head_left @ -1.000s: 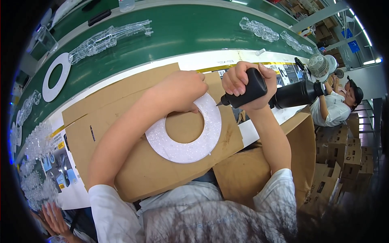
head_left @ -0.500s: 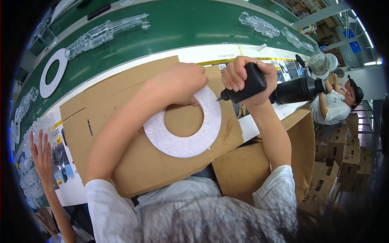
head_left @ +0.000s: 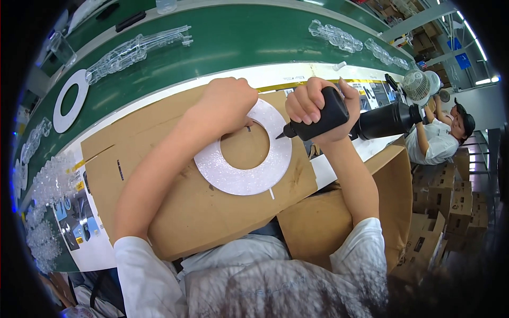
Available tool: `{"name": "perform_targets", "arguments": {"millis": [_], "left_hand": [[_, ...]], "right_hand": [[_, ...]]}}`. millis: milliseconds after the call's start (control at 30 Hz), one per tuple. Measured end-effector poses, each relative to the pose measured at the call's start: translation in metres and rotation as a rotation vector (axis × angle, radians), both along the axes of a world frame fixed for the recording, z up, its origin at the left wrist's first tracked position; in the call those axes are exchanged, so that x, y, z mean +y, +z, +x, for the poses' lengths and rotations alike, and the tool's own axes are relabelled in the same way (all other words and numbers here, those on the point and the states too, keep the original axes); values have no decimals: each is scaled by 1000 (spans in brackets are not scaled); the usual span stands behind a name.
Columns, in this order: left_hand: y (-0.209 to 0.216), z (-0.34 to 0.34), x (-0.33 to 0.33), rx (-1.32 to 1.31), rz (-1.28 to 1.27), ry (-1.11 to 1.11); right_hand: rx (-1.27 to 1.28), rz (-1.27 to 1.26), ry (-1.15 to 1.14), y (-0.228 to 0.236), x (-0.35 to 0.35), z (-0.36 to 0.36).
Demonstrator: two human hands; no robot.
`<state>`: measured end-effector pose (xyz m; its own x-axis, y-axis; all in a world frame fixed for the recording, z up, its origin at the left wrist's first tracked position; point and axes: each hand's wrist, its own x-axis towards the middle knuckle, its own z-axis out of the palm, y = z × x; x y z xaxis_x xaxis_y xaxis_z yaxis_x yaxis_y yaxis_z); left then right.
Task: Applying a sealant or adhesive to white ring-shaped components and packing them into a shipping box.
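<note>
Left hand: I see my left hand (head_left: 229, 103) curled down on the upper left part of the white ring (head_left: 245, 153), fingers bent and pressing it flat; it pins the ring but does not close around it.
Right hand: my right hand (head_left: 313, 106) is wrapped tight around a black bottle (head_left: 318, 116), tilted so its pointed tip comes down to the ring's upper right edge; I cannot tell whether the tip touches.
White ring: a flat, sparkly white disc with a round hole in the middle, lying on the cardboard sheet (head_left: 175, 180) straight in front of me, between my two hands.
Cardboard sheet: brown and flat, with a short slit near its left side; it shows through the ring's hole.
Open box: a brown box (head_left: 339, 222) stands under my right forearm, just beside the sheet's right edge.
Green belt: a long green conveyor (head_left: 249, 40) runs across the top, well apart from my hands.
On the belt: a second white ring (head_left: 69, 100) lies at the far left, and clear plastic parts (head_left: 135, 47) lie in rows along it.
Clear pieces: a heap of small clear bits (head_left: 45, 212) lies at my left.
Another person: a person in a white shirt (head_left: 442, 140) works at the far right, near a small fan (head_left: 416, 87).
</note>
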<state>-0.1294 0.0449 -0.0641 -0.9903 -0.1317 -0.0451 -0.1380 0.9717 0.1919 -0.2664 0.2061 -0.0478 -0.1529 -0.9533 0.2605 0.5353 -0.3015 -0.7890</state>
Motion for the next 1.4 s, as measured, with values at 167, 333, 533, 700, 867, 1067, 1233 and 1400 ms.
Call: {"name": "perform_targets", "arguments": {"millis": [167,333,533,700,867,1067,1233,1400], "left_hand": [[-1,-1,-1,1,-7,0],[-1,0,0,39,-10,1],[0,1,0,27,-6,-1],[0,3,-1,27,-10,-4],[6,5,-3,4,-29,41],[11,6,-7,-63,-50,99],[12,7,-8,-35,-7,177],[12,9,-12,-36,-8,234]], "right_hand": [[39,-16,-25,-2,-1,0],[61,-22,-13,-4,-1,-2],[67,-6,-18,-6,-1,-1],[38,-15,-52,-1,-2,-4],[36,0,-65,9,6,-18],[6,23,-66,2,0,-13],[-25,-20,-44,1,1,-8],[-8,-58,-63,11,5,-13]]}}
